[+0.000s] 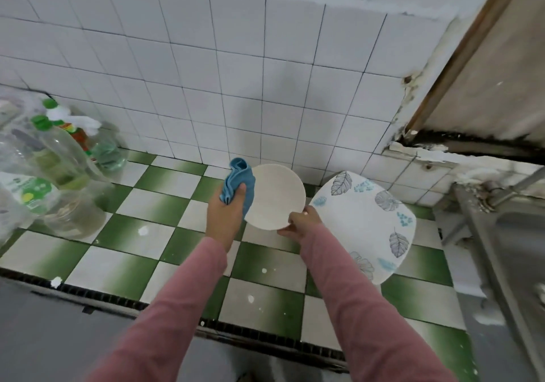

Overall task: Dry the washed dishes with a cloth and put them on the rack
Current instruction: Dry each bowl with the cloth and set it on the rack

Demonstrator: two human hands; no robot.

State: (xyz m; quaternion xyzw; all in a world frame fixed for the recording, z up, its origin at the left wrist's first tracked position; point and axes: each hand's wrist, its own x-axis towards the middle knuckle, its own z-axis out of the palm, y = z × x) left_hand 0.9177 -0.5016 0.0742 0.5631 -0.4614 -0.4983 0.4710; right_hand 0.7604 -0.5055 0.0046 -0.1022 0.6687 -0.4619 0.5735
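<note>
A small plain white round plate (275,196) is held up above the green-and-white tiled counter (165,187). My right hand (300,223) pinches its lower right rim. My left hand (225,216) grips a bunched blue cloth (237,182) that lies against the plate's left edge. A larger white plate with blue-grey leaf prints (368,222) lies on the counter to the right, partly behind my right hand and sleeve. No rack is in view.
Several plastic bottles with green caps (56,157) stand at the left of the counter. A steel sink (507,234) is at the right edge. A white tiled wall (236,72) rises behind. The counter's front edge (118,299) runs below my arms.
</note>
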